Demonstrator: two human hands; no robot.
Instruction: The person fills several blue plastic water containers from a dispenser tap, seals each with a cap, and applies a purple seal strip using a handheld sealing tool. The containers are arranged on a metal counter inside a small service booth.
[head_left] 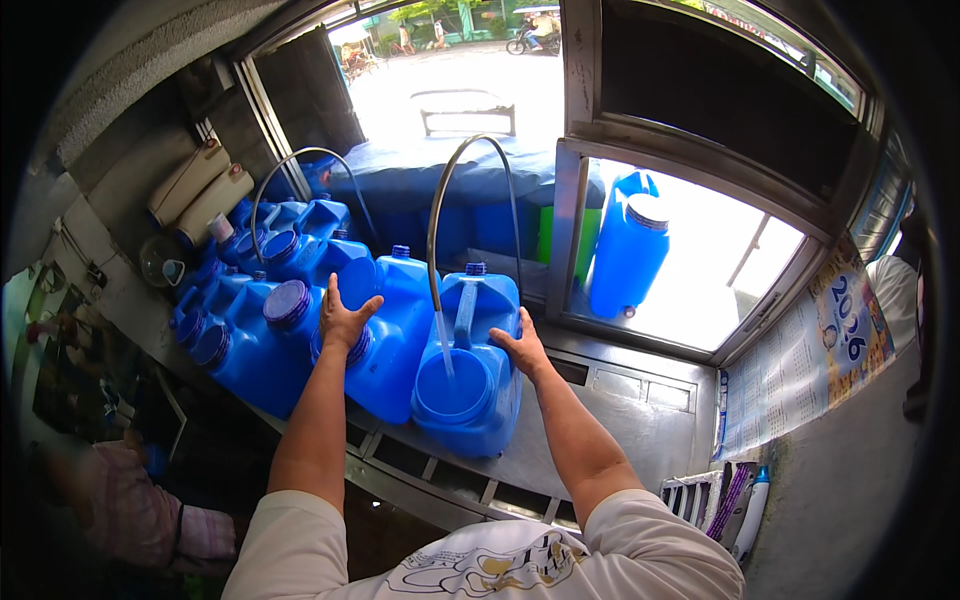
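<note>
A blue water container [505, 405] stands on the metal counter in front of me, its wide mouth uncovered. Water runs into it from a curved metal spout [436, 215]. My right hand [522, 347] rests against its right shoulder, fingers stretched and thumb apart. To the left, my left hand [345, 325] is over the neighbouring blue container [398, 300], with thumb and fingers spread. Beside those fingers is a round blue disc [358, 283], apparently a lid; whether I touch it is unclear. Another capped blue container [250, 340] stands farther left.
Several more blue containers crowd the far left, beneath a second curved spout [300, 152]. Outside the right window opening stands a blue container with a white cap [645, 212]. The window frame [570, 230] borders the metal counter [625, 425]. A calendar [815, 350] hangs at right.
</note>
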